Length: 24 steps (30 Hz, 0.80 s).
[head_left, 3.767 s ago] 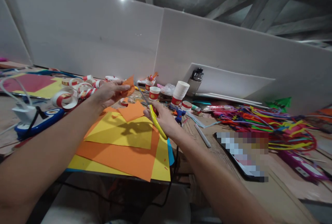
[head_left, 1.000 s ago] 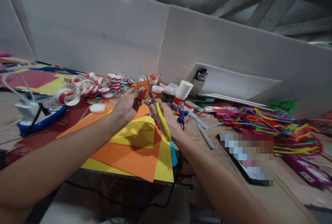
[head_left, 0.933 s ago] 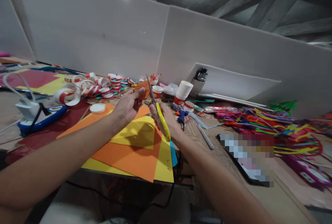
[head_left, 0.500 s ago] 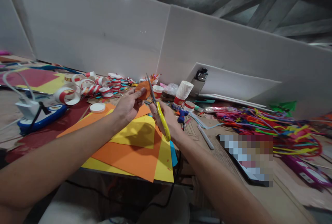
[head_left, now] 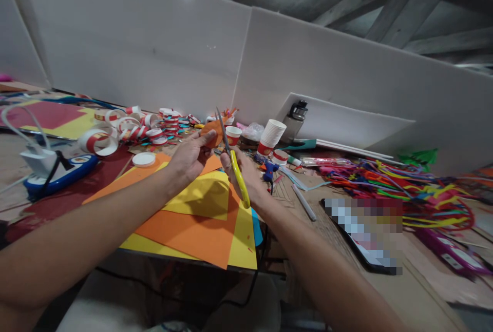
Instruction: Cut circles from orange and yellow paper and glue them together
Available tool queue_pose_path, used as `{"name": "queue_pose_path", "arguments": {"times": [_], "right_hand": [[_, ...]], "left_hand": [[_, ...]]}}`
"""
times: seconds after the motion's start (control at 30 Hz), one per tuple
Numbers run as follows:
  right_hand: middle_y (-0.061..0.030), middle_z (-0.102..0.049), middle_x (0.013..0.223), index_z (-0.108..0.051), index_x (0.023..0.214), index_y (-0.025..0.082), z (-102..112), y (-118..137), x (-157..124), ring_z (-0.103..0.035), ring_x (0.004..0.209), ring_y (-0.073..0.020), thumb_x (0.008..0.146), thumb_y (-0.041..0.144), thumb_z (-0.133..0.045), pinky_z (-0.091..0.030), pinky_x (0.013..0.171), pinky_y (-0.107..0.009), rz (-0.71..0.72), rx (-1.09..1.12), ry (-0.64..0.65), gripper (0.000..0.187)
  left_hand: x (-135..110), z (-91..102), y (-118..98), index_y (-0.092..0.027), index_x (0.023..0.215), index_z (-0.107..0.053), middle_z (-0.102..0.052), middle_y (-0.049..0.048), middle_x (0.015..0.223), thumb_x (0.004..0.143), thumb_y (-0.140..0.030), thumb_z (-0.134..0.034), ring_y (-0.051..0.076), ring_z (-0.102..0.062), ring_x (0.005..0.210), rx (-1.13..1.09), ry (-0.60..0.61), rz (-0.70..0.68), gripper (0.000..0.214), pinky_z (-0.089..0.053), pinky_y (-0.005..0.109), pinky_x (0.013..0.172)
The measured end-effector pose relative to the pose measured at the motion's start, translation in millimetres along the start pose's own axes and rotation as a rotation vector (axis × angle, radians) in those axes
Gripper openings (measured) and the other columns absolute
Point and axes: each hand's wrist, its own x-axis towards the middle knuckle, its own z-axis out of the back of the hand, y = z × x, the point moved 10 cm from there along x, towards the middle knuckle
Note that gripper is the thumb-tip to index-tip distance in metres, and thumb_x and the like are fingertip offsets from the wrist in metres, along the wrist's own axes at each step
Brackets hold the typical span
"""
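A bottle (head_left: 293,128) (black-lidded) stands behind stacked paper cups (head_left: 271,136), near colourful strands (head_left: 400,180).

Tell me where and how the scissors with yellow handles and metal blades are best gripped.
Take the scissors by their yellow handles, probably from the near side: these slant back toward the person, while the metal blades point up and away, beside the orange paper piece in the left hand. The right hand holds the handle end.
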Motion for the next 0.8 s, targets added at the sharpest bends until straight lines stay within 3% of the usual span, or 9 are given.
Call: {"name": "queue_pose_path", "arguments": {"times": [0.17,0.33,0.57,0.8], "right_hand": [[0.0013,-0.050,0.075,-0.054,0.091,0.020,1,-5,-2,-0.043,0.067,-0.0125,0.089,0.064,-0.052,-0.038,0.060,-0.025,-0.059,-0.060,-0.003,0.044],[-0.0014,-0.055,0.083,-0.057,0.100,0.020,1,3,-2,-0.045,0.073,-0.0138,0.092,0.059,-0.047,-0.039,0.066,-0.027,-0.020,-0.038,0.003,0.041],[0.0019,-0.047,0.072,-0.050,0.083,0.020,1,2,-3,-0.042,0.065,-0.0115,0.092,0.059,-0.047,-0.036,0.060,-0.025,-0.030,-0.025,0.006,0.040],[0.0023,-0.046,0.071,-0.049,0.085,0.021,0,-2,-4,-0.043,0.065,-0.0114,0.092,0.064,-0.046,-0.037,0.059,-0.025,-0.038,-0.017,0.034,0.044]], "left_hand": [[2,3.6,2,-0.015,0.071,-0.063,-0.068,-0.0025,0.063,0.070,-0.009,-0.081,0.006,-0.058,0.052,-0.015,-0.028,0.012,0.019,-0.038,0.016,0.045],[1,4.8,1,-0.015,0.071,-0.064,-0.070,-0.0017,0.065,0.074,-0.006,-0.077,0.006,-0.060,0.054,-0.021,-0.055,0.013,0.016,-0.038,0.016,0.045],[1,4.7,2,-0.014,0.073,-0.065,-0.070,-0.0020,0.066,0.072,-0.006,-0.078,0.006,-0.060,0.054,-0.023,-0.049,0.018,0.016,-0.039,0.016,0.046],[1,5.8,0,-0.014,0.076,-0.065,-0.070,-0.0023,0.065,0.071,-0.008,-0.079,0.006,-0.059,0.053,-0.007,-0.051,0.017,0.016,-0.039,0.016,0.044]]}}
